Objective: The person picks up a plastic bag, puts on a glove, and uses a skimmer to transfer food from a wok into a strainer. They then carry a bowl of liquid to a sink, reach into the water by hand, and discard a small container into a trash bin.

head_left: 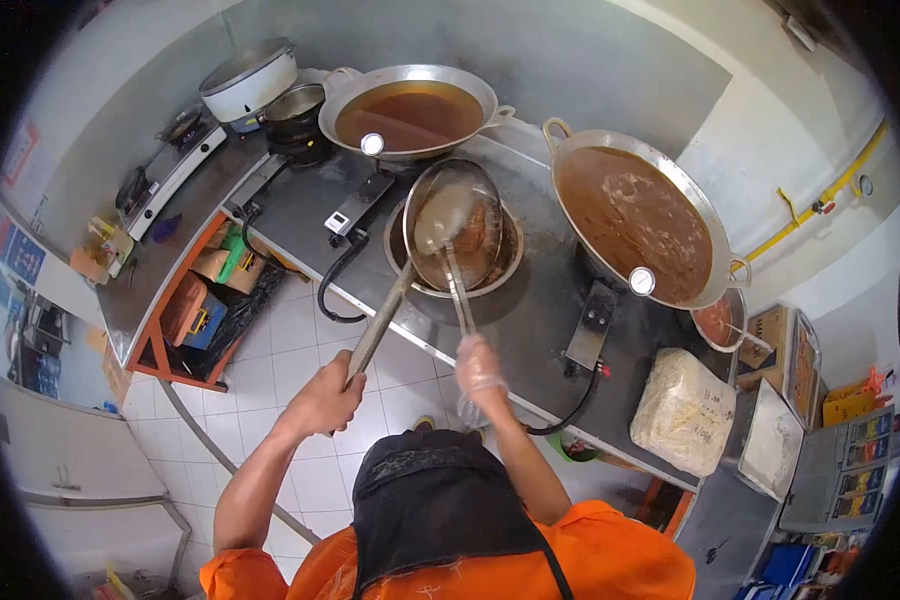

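My left hand (325,397) is closed around the long handle (378,325) of a round wire-mesh strainer (485,190). The strainer is tilted over a metal pot (513,262), and brown bits show against its mesh. In a clear plastic glove, my right hand (481,372) grips a metal ladle (458,285). Its handle runs up into the strainer, where its pale round head is blurred against the mesh. The strainer hides much of the pot's inside.
Behind the pot stands a wide wok (490,90) of amber oil, and to the right another wok (705,195) of frothy brown oil. Dial thermometers sit at their rims. A plastic bag of pale crumbs (682,412) and a metal tray (772,440) lie on the right counter.
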{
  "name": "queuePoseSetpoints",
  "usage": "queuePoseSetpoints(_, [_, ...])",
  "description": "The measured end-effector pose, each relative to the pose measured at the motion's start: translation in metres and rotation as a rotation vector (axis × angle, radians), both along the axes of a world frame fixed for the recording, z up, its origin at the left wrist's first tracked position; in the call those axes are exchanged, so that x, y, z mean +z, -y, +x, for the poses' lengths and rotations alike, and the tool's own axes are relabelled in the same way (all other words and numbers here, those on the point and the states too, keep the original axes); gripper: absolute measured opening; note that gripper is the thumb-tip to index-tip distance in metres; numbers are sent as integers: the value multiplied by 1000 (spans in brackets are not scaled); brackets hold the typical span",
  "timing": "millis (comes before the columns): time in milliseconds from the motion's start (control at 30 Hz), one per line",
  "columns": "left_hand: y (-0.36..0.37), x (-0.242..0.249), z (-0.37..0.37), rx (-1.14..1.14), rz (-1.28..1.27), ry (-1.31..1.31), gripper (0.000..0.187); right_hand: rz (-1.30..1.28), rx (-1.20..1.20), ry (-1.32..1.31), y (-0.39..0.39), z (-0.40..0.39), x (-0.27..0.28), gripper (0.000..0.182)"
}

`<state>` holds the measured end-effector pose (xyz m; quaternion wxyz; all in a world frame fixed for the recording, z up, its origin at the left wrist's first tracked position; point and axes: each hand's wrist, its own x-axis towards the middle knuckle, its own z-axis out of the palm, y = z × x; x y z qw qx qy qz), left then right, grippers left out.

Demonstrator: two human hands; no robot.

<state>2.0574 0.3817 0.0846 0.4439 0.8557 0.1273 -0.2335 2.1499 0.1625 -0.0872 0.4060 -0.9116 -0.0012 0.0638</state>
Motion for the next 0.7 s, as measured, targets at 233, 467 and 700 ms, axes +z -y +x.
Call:
queuePoseSetpoints(233, [14, 19, -8, -26, 105, 21, 29, -131, -74, -130, 17, 36, -53, 28])
queuePoseSetpoints(467, [17, 21, -9, -106, 232, 74, 29, 65, -6, 81, -1, 23, -9, 22])
queuePoseSetpoints(700, [3, 23, -17, -81, 275, 161, 33, 9, -121, -122, 11, 27, -46, 25])
